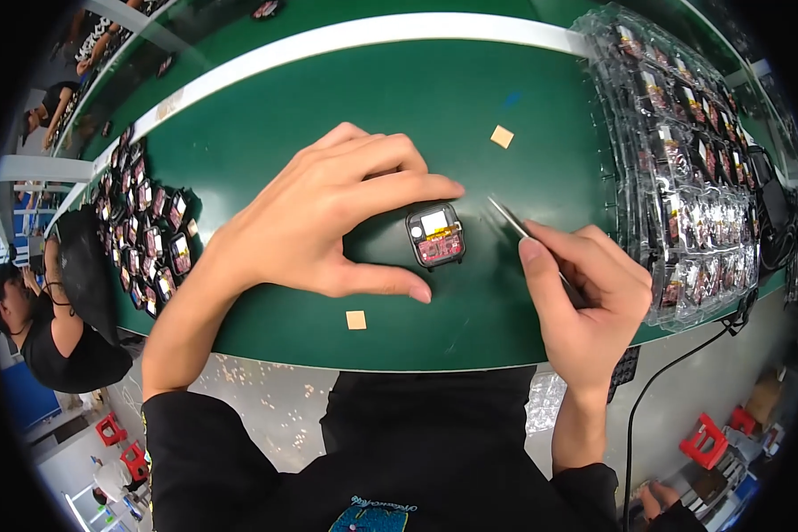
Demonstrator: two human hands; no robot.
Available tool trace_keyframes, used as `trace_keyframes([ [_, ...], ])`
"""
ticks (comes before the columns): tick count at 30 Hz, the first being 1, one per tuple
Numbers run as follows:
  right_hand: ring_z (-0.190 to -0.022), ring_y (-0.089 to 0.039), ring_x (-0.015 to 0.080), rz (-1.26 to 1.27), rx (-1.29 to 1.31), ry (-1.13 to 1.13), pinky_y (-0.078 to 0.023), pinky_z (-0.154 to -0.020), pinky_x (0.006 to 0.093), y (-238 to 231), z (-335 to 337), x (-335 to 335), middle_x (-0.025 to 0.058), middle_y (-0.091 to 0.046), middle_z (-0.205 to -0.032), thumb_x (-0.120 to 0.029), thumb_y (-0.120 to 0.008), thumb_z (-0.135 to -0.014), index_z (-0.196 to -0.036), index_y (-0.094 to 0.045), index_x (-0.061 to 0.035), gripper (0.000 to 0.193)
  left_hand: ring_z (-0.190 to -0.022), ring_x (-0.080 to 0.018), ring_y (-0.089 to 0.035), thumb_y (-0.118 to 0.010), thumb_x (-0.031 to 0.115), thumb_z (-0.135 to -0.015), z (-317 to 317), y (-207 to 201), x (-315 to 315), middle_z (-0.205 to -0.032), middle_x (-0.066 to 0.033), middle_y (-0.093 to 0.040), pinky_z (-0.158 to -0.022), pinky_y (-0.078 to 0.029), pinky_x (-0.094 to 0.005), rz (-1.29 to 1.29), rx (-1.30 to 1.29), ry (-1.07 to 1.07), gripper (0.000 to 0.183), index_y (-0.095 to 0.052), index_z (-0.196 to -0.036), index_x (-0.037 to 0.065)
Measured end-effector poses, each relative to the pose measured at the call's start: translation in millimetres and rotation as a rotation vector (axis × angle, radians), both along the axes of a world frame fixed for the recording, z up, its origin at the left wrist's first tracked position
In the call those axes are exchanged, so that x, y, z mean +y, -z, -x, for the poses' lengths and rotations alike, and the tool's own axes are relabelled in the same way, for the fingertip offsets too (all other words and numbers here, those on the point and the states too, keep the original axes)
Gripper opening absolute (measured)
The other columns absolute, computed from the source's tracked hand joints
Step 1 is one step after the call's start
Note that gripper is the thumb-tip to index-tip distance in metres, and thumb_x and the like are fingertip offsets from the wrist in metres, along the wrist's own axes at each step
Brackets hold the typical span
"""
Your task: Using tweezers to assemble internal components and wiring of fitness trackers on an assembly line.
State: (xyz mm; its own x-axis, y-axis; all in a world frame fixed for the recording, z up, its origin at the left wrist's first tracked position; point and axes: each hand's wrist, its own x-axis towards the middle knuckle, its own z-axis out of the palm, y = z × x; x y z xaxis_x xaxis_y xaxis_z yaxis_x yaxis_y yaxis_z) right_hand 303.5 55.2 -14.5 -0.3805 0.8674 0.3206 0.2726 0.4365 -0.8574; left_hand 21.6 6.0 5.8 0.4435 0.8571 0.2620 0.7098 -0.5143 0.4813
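Note:
On the green tabletop [488, 319] lies a small square black device housing [435, 236], its inside showing a white block, yellow tape and a red circuit board. My left hand [337, 213] arches around it with thumb and fingers spread; a gap shows between the fingertips and the housing. To the right, my right hand [585, 284] pinches a pair of metal tweezers [509, 218], whose tips point up and left, apart from the housing. A small tan square [355, 320] lies nearer me, and another tan square [502, 136] is farther off on the right.
A heap of similar black housings [146, 235] covers the table's left end. Clear plastic trays [683, 177] full of such parts are stacked at the right, beside a black cable [674, 372]. A white strip [399, 28] crosses the far side. Another person [53, 310] sits at the left.

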Motion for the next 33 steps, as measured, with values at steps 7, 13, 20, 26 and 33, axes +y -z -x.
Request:
trace_keyframes([
  [7,-0.056,-0.051,0.0049,0.002,-0.006,-0.017,-0.034,-0.052,0.0248,2,-3,-1,0.0029,-0.065,-0.071,0.003,-0.086,-0.088,-0.104,-0.084,0.0038,0.016,-0.097,-0.0244,-0.066,-0.100,0.021,-0.070,-1,12,-2,-0.110,-0.0067,-0.069,-0.084,-0.048,-0.0369,0.075,-0.074,-0.002,0.068,-0.080,-0.134,0.008],
  [13,-0.055,-0.051,0.0050,0.066,0.052,-0.078,-0.034,-0.051,0.0251,-1,-5,-1,0.0027,-0.064,-0.068,0.006,-0.084,-0.084,-0.100,-0.085,0.0034,0.016,-0.093,-0.0192,-0.061,-0.100,0.020,-0.070,-12,11,-6,-0.109,-0.0043,-0.070,-0.072,-0.047,-0.0327,0.094,-0.203,-0.062,0.060,-0.082,-0.125,0.006],
  [20,-0.056,-0.049,0.0059,-0.084,-0.084,-0.259,-0.030,-0.053,0.0244,0,-6,4,0.0027,-0.061,-0.067,0.011,-0.081,-0.081,-0.098,-0.084,0.0052,0.019,-0.077,-0.0130,-0.056,-0.102,0.035,-0.064,-8,11,-3,-0.095,-0.0022,-0.074,-0.068,-0.036,-0.0295,0.144,-0.119,-0.030,0.067,-0.085,-0.120,0.004],
  [26,-0.055,-0.050,0.0073,-0.089,-0.072,-0.229,-0.031,-0.052,0.0255,4,-2,3,0.0033,-0.062,-0.066,0.011,-0.081,-0.080,-0.097,-0.084,0.0050,0.019,-0.072,-0.0105,-0.054,-0.101,0.041,-0.063,-8,11,-2,-0.096,-0.0019,-0.075,-0.068,-0.033,-0.0292,0.148,-0.086,-0.043,0.069,-0.086,-0.118,0.003],
  [33,-0.056,-0.053,0.0082,-0.115,-0.087,-0.224,-0.033,-0.053,0.0251,4,-3,4,0.0042,-0.063,-0.067,0.010,-0.082,-0.080,-0.098,-0.084,0.0052,0.019,-0.069,-0.0119,-0.046,-0.101,0.042,-0.061,-11,10,-1,-0.091,-0.0021,-0.073,-0.068,-0.033,-0.0300,0.135,-0.099,-0.045,0.072,-0.085,-0.118,0.001],
])
